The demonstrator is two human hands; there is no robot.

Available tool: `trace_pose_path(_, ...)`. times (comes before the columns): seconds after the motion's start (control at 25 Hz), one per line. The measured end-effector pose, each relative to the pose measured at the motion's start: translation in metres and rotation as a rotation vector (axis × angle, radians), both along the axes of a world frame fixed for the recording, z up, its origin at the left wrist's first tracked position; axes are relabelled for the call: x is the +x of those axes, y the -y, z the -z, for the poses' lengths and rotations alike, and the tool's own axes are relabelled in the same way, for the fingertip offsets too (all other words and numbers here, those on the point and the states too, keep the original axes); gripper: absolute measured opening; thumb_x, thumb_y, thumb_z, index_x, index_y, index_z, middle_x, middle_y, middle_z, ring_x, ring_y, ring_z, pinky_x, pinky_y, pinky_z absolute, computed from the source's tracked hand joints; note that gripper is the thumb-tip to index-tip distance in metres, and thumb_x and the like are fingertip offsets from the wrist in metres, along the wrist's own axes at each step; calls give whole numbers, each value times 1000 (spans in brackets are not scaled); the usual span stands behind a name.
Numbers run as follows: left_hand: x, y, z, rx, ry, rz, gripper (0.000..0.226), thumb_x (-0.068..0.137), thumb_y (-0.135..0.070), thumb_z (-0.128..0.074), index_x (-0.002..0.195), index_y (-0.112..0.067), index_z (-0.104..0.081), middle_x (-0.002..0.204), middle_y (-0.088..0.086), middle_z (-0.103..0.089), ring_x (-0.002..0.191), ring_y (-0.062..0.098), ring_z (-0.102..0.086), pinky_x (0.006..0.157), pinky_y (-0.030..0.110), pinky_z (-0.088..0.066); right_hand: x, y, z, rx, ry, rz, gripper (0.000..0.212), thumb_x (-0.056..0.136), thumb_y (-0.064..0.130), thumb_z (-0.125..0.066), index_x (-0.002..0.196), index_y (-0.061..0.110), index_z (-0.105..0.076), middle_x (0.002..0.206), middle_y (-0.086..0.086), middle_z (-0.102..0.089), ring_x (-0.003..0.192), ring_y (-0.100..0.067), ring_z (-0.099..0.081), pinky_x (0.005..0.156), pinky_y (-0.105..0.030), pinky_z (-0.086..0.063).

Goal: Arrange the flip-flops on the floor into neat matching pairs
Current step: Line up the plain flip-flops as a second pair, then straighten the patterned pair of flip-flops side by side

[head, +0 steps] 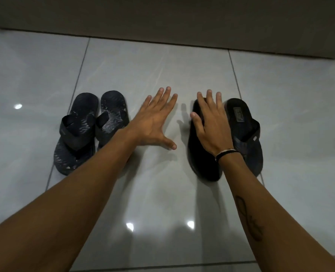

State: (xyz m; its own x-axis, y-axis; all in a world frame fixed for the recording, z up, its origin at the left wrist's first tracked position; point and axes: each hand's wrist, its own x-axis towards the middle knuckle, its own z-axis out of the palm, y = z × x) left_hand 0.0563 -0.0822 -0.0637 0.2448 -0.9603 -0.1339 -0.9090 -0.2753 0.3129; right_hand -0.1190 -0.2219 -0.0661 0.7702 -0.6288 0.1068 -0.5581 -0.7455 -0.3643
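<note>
Patterned pair (88, 132) set, black pair (225, 138) nearly flush; left hand (155, 122) splayed empty, right hand (209, 124) flat on a sole (ungripped), needs final nudge.

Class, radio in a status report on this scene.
Left hand open, empty. Right hand open above black flip-flop. Patterned pair together. Nothing in the way.

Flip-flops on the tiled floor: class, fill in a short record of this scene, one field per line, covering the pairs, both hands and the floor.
left pair: patterned flip-flops, side by side, straps up
right pair: plain flip-flops, side by side
left hand: open, fingers spread, over bare floor between the pairs
right hand: open, over the inner plain flip-flop; contact unclear
floor: glossy pale tiles
</note>
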Motion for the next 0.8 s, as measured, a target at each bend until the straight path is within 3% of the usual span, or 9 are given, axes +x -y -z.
trace_pose_path(0.24,61,-71,-24,66,93,-89,156,58,-92,-68,165,-17,16,173,10,27,159,29,27,130,50,11,63,-47,9,133,-62,-241,77,102,62,-39,165,24,-15,175,-8,-5,162,-30,3,128,-46,-8)
trace_pose_path(0.36,92,-122,-32,148,7,-229,160,50,-89,-77,167,-21,9,174,10,24,160,30,24,129,53,8,94,-81,7,252,-108,-393,85,99,65,-45,165,26,-10,175,-9,-1,162,-29,3,130,-46,-10)
trace_pose_path(0.52,117,-174,-32,349,-170,-320,165,42,-80,-86,168,-22,4,174,7,23,161,27,21,132,50,0,127,-120,8,268,-214,-588,114,82,68,-68,165,26,-2,175,-8,5,162,-28,5,129,-42,-11)
trace_pose_path(0.64,116,-183,-22,417,-94,-271,155,54,-62,-94,167,-19,1,176,8,16,162,27,16,132,44,-1,140,-128,10,200,-283,-568,120,74,68,-76,165,21,-13,174,-7,-8,162,-29,4,129,-44,-15)
trace_pose_path(0.8,124,-193,-19,431,-63,-236,156,54,-67,-92,167,-20,5,175,6,18,162,25,16,133,44,-2,146,-142,11,193,-297,-532,116,66,71,-80,160,21,-33,171,-6,-20,160,-31,-4,127,-49,-24)
